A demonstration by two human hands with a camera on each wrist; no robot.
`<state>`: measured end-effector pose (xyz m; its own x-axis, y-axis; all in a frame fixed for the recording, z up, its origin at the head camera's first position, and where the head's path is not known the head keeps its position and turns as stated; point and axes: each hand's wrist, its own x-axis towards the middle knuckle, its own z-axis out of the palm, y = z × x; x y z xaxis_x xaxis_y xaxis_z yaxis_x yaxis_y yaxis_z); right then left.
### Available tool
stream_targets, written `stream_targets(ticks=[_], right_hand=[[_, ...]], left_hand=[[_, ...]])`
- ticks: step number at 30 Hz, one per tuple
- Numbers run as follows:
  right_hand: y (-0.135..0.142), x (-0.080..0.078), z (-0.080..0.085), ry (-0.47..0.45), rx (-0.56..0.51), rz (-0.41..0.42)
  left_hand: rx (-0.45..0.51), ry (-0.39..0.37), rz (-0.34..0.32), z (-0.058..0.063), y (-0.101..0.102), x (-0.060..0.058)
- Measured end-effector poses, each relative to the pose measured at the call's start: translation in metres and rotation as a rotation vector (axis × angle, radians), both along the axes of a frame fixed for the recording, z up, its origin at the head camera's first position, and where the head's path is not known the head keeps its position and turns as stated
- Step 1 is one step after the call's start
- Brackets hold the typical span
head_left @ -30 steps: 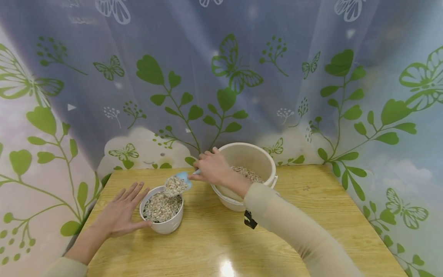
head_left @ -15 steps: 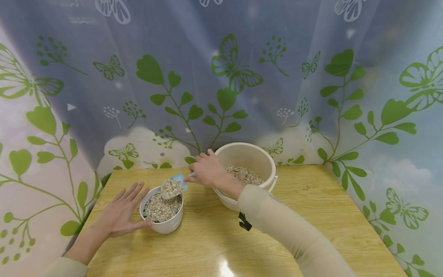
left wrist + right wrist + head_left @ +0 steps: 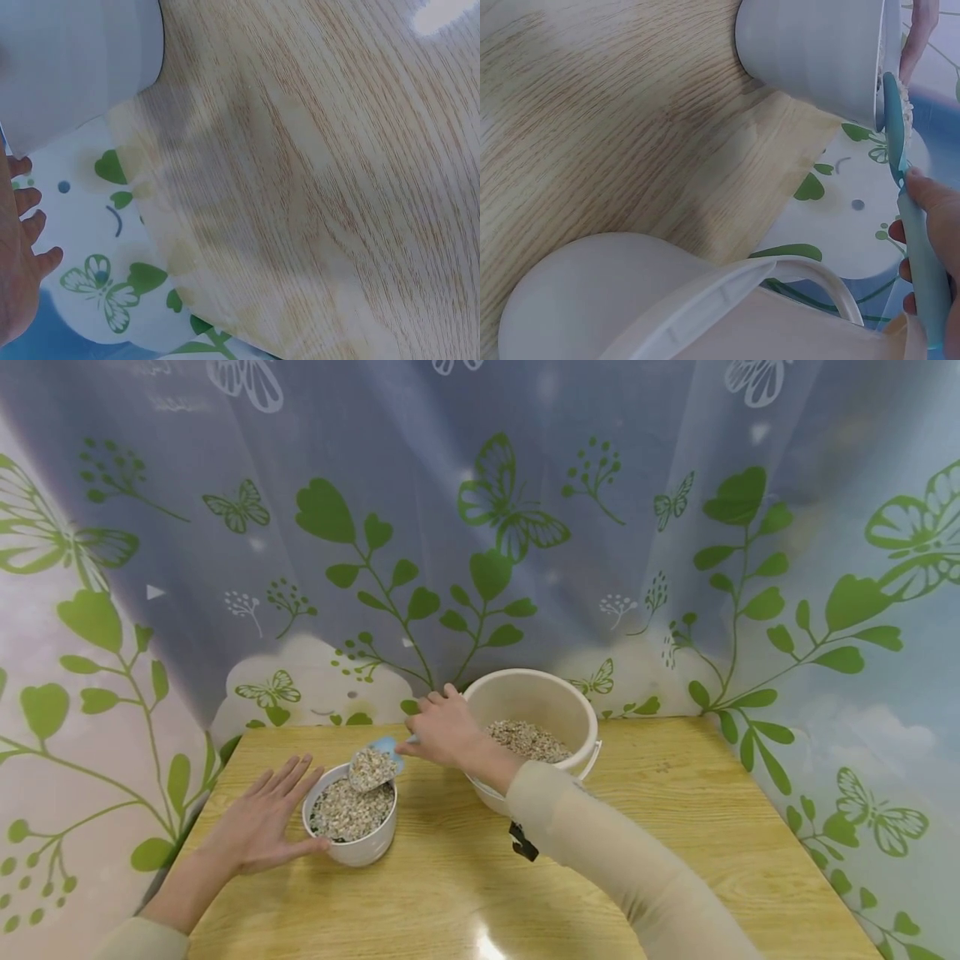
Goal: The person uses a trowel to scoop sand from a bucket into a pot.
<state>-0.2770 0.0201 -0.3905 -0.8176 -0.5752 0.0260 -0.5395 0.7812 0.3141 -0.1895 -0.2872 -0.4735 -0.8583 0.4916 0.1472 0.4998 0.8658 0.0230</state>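
A white pot (image 3: pixel 366 852) stands at the left of the table, with pale mixed granules (image 3: pixel 347 814) inside and a few dark bits at the edge. My left hand (image 3: pixel 258 827) lies along the pot's left side, fingers straight and spread, thumb at the near rim. In my right hand (image 3: pixel 448 727) I grip the handle of a light-blue trowel (image 3: pixel 922 259). Its blade, heaped with granules (image 3: pixel 372 768), sits over the pot's far right rim. The right wrist view has the blade beside the pot's rim; whether they touch I cannot tell.
A larger cream bucket (image 3: pixel 558 706) with a white handle (image 3: pixel 817 281) stands right of the pot, partly filled with the same granules (image 3: pixel 528 739). My right forearm passes over its near left rim. Behind the wooden table (image 3: pixel 675 793) hangs a patterned curtain (image 3: pixel 420 485).
My right hand has shifted left and slightly nearer, bringing the loaded trowel further over the pot. The left hand, pot and bucket have stayed in place.
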Motion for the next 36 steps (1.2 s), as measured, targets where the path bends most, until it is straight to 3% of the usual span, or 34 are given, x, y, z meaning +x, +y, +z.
stream_targets(ticks=[17,36], right_hand=[[-0.007,-0.001,0.000,0.121,0.022,0.043],[0.006,0.001,0.006,0.163,0.079,0.060]], left_hand=[[0.006,-0.006,0.005,0.001,0.000,0.001],[0.009,-0.025,0.012,0.001,0.000,0.001]])
